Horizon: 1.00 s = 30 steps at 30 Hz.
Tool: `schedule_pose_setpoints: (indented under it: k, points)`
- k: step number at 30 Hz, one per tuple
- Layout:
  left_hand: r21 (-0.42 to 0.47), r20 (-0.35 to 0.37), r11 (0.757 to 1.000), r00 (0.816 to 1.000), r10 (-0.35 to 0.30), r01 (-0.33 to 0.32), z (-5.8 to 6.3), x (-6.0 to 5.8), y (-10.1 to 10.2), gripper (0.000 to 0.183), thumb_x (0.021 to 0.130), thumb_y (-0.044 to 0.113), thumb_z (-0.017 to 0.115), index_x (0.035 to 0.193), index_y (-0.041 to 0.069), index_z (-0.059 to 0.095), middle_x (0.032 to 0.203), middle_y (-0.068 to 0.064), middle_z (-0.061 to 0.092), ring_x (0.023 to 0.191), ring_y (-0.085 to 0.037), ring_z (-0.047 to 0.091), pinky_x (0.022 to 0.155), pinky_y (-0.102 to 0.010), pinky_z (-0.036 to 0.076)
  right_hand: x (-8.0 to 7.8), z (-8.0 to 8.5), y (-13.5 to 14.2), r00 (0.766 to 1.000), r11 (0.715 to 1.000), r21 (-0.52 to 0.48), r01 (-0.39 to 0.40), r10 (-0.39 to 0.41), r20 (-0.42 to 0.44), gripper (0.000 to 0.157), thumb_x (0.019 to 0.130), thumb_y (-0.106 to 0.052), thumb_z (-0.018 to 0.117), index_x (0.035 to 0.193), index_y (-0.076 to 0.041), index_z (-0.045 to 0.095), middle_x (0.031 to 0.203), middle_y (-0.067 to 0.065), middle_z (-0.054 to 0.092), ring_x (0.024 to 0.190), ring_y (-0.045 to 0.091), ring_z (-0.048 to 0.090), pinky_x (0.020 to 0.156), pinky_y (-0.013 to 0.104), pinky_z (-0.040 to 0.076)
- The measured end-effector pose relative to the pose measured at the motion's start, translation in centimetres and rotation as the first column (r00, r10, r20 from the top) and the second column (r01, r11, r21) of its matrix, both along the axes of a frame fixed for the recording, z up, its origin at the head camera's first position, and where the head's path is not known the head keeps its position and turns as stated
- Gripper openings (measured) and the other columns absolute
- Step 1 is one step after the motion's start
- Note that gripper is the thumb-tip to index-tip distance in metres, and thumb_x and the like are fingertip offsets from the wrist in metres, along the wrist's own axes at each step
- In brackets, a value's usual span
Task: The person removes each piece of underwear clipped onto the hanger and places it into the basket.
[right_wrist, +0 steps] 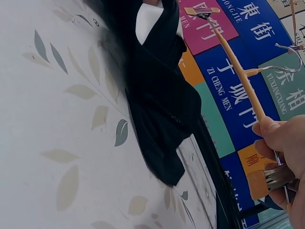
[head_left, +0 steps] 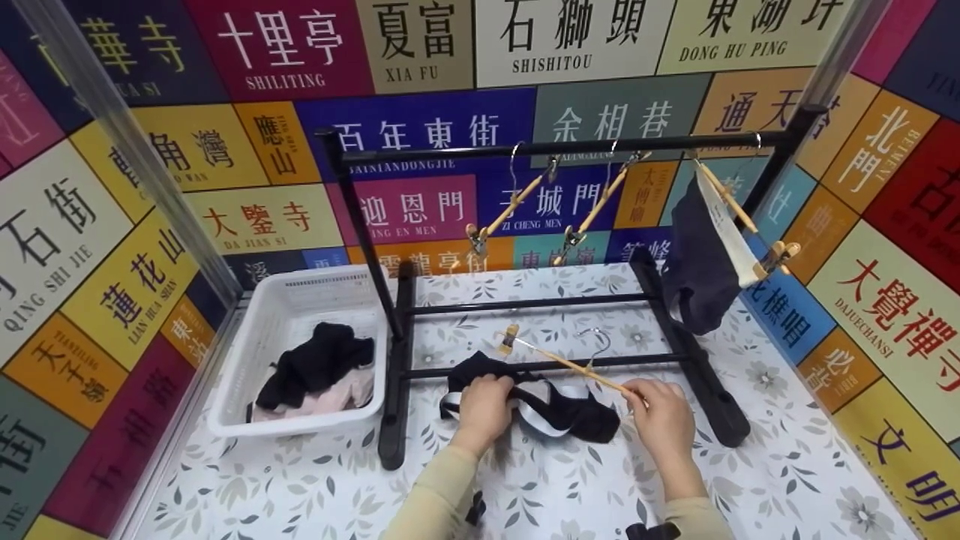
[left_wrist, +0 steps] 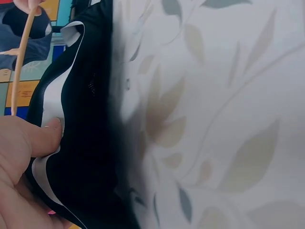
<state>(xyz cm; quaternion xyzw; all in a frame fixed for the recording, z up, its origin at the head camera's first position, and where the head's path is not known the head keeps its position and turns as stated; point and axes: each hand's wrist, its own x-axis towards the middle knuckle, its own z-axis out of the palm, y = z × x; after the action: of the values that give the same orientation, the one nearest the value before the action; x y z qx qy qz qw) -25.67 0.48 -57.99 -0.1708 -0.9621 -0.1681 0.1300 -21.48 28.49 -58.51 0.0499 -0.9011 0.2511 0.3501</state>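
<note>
The left hand (head_left: 484, 409) grips the black garment (head_left: 592, 420) by its white band (left_wrist: 53, 98), with the thumb lying on the band; the garment is at the counter (head_left: 810, 480), in front of the rack (head_left: 450, 154). The right hand (head_left: 664, 420) pinches one end of a wooden hanger (head_left: 574, 366), and this hanger is held near the garment, with its hook upward; its far clip (head_left: 508, 339) has no cloth in it (the near clip, in the right wrist view, also seems without cloth).

As I judge, the work is only partly done; one dark grey garment (head_left: 697, 255) already hangs from the rack at the right side, while two other hangers (head_left: 517, 201) on the bar carry no clothes; the black garment is not yet fastened. What is left, it seems, is this piece and those in the white basket (head_left: 292, 429); there I see a black cloth (head_left: 315, 367) lying upon a pink cloth (head_left: 322, 405); whether more is below, I cannot tell.
</note>
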Motion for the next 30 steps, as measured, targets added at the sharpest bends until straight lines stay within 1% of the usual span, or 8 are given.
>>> schedule_pose_setpoints:
  k: [4,10,16,21,24,30]
  points:
    - [0.028,-0.016,1.000,1.000,-0.003,0.004,0.9,-0.3,-0.6,0.017,0.083,0.025,0.077,0.092,0.013,0.068,0.087,-0.009,0.066,0.082,-0.030,0.062,0.067,-0.042,0.048,0.1,0.0,0.1,1.000,1.000,0.000,0.006,-0.006,-0.004,0.013,0.077,-0.007,0.082,0.087,-0.010,0.074,0.084,0.007,0.070,0.076,0.034,0.055,0.066,0.046,0.043]
    - [0.078,-0.064,0.997,0.998,-0.009,0.014,2.3,-0.7,-1.7,0.016,0.082,0.022,0.078,0.091,0.013,0.069,0.086,-0.008,0.067,0.080,-0.029,0.063,0.068,-0.044,0.049,0.2,0.2,0.2,1.000,1.000,-0.004,0.011,-0.011,-0.005,0.013,0.078,-0.008,0.082,0.088,-0.010,0.074,0.084,0.008,0.070,0.076,0.034,0.055,0.066,0.046,0.043]
    - [0.113,-0.097,0.993,0.995,-0.018,0.029,4.4,-0.9,-2.9,0.015,0.080,0.018,0.079,0.086,0.011,0.067,0.081,-0.007,0.066,0.075,-0.029,0.062,0.066,-0.044,0.050,0.2,0.2,0.4,1.000,1.000,-0.009,0.016,-0.016,0.002,0.012,0.078,-0.009,0.082,0.088,-0.010,0.074,0.085,0.008,0.071,0.076,0.035,0.056,0.068,0.046,0.043]
    - [0.132,-0.123,0.991,0.992,-0.017,0.033,6.1,-1.2,-4.0,0.016,0.080,0.016,0.079,0.089,0.011,0.067,0.082,-0.007,0.066,0.077,-0.030,0.063,0.068,-0.044,0.051,0.2,0.4,0.7,1.000,1.000,-0.006,0.022,-0.022,-0.002,0.013,0.077,-0.008,0.082,0.087,-0.011,0.074,0.083,0.007,0.070,0.076,0.035,0.056,0.068,0.047,0.044]
    - [0.144,-0.143,0.989,0.990,-0.020,0.041,7.0,-1.5,-4.7,0.016,0.081,0.015,0.079,0.091,0.010,0.068,0.083,-0.008,0.065,0.078,-0.031,0.063,0.070,-0.044,0.051,0.1,0.6,0.9,0.999,0.999,0.002,0.033,-0.033,0.006,0.013,0.078,-0.010,0.082,0.088,-0.011,0.075,0.083,0.006,0.070,0.077,0.035,0.057,0.070,0.047,0.045]
    - [0.167,-0.187,0.984,0.982,-0.026,0.058,8.5,-2.0,-6.3,0.016,0.080,0.012,0.079,0.089,0.008,0.067,0.081,-0.010,0.065,0.077,-0.033,0.063,0.070,-0.046,0.050,0.1,1.1,1.4,0.999,0.999,0.012,0.037,-0.038,0.014,0.013,0.080,-0.013,0.081,0.091,-0.010,0.075,0.085,0.008,0.071,0.079,0.037,0.057,0.071,0.048,0.045]
